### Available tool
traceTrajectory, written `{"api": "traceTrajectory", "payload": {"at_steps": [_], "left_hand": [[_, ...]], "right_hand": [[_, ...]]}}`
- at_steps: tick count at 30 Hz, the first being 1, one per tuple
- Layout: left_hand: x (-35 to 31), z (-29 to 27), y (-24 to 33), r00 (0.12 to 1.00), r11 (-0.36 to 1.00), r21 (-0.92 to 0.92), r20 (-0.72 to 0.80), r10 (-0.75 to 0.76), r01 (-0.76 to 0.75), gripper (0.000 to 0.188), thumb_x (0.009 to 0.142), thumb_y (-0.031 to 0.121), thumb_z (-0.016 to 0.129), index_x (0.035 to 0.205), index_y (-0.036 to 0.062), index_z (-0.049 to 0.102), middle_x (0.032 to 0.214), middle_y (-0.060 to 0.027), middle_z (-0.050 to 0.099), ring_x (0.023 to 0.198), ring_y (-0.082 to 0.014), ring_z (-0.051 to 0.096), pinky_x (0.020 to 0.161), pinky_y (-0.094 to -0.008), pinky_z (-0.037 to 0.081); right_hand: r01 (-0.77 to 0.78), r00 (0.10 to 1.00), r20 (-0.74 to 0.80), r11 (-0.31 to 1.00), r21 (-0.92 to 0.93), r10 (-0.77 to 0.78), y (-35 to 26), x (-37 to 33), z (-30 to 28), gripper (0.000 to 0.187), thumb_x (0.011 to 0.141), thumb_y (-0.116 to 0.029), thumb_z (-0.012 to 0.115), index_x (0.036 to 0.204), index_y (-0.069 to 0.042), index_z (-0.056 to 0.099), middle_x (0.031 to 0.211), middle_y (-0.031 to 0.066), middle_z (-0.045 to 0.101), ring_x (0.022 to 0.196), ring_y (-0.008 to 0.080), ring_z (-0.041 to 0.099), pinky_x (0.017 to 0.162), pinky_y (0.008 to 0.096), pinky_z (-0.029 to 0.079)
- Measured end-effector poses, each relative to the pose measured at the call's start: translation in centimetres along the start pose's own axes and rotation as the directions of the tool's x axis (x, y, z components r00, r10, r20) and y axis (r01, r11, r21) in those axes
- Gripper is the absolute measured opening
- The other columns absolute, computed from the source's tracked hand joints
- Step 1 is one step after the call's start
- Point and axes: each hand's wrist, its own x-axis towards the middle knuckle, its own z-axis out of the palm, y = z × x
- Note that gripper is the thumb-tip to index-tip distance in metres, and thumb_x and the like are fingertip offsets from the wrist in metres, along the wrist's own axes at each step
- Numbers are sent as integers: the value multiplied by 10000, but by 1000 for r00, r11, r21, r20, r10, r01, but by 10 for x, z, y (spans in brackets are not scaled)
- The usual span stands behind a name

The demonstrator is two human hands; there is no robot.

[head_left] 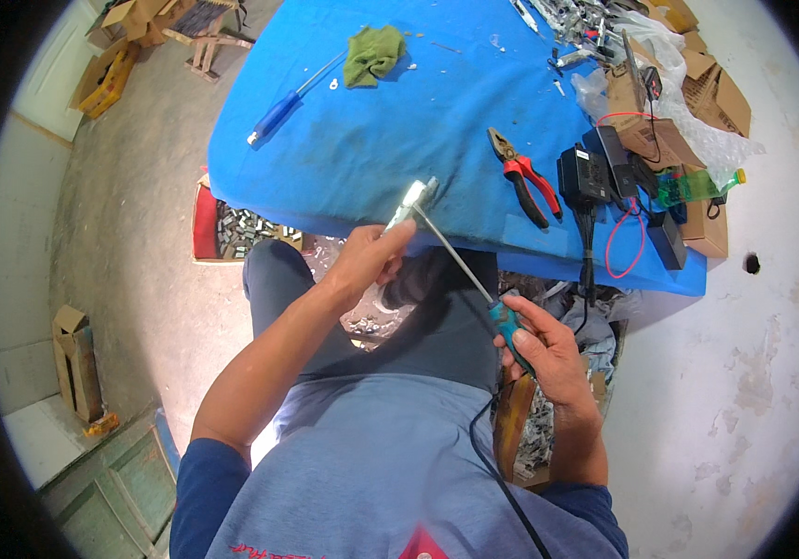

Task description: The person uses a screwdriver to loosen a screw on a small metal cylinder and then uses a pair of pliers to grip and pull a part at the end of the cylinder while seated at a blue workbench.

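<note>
My left hand [373,258] is closed around a small white and silvery part [408,203], too small to name, held over the near edge of the blue-covered table [353,177]. A screwdriver [463,264] with a teal and dark handle sits in my right hand [548,349], fingers wrapped round the grip. Its long shaft slants up to the left, and its tip meets or lies very close to the white part. Farther right on the cloth lie pliers [522,177] with red and black handles. A second screwdriver [293,98] with a blue handle rests at the far left.
A green rag [375,56] lies at the back. Black power adapters [584,175] with cables, a green plastic bottle [688,186] and torn cardboard [716,88] crowd the right side. Metal parts are heaped at the far right. Beneath the left edge stands a box of small metal pieces [241,231].
</note>
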Motion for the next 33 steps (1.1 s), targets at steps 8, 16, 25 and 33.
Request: {"api": "traceTrajectory", "payload": {"at_steps": [8,16,25,33], "left_hand": [[2,12,-4,995,998,8,-80,60,-59,509,944,535,545,679,106,476,552,19,401,479,-97,398,492,-264,383],[4,13,-7,990,993,89,-112,87,-77,535,936,522,546,714,36,546,579,-2,474,487,-105,450,445,-297,370],[4,22,-5,983,993,113,-172,63,-44,557,952,506,522,766,-16,570,584,-35,491,477,-130,460,429,-316,369],[3,21,0,982,997,78,-189,-4,19,542,946,503,530,719,11,546,576,-41,487,457,-142,451,422,-321,365]], "right_hand": [[-1,998,-66,992,123,9,-7,4,12,456,956,-131,553,1385,-8,462,985,133,655,719,120,614,594,242,521],[156,971,-111,913,-376,-212,-21,4,11,371,931,-126,607,1293,-51,585,962,86,685,730,95,612,627,249,488],[358,780,124,274,-893,-614,-15,7,34,425,817,-46,657,1239,-85,615,839,111,628,680,269,636,597,346,516],[464,706,216,211,-860,-674,-15,19,18,436,833,-71,659,1264,-64,594,813,110,643,624,212,623,510,321,482]]}}
